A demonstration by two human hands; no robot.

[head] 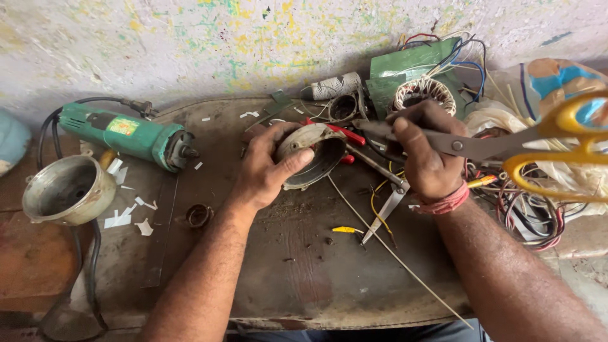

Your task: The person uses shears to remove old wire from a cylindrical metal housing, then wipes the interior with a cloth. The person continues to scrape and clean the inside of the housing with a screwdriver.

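While your left hand wraps around the round grey metal motor housing, thumb across its rim, that housing sits tilted on the dark worn workbench top. Your right hand, just right of the housing, is closed around large scissors with yellow handles, their blades pointing toward the housing's upper edge. Below and right of the housing lies a second pair of plain steel scissors, with a thin pale rod running diagonally past them. Behind the housing sits a copper-wound stator ring. Well left of it lie a green angle grinder and a dull metal cup-shaped cover. Right of the housing, a tangle of coloured wires is heaped.
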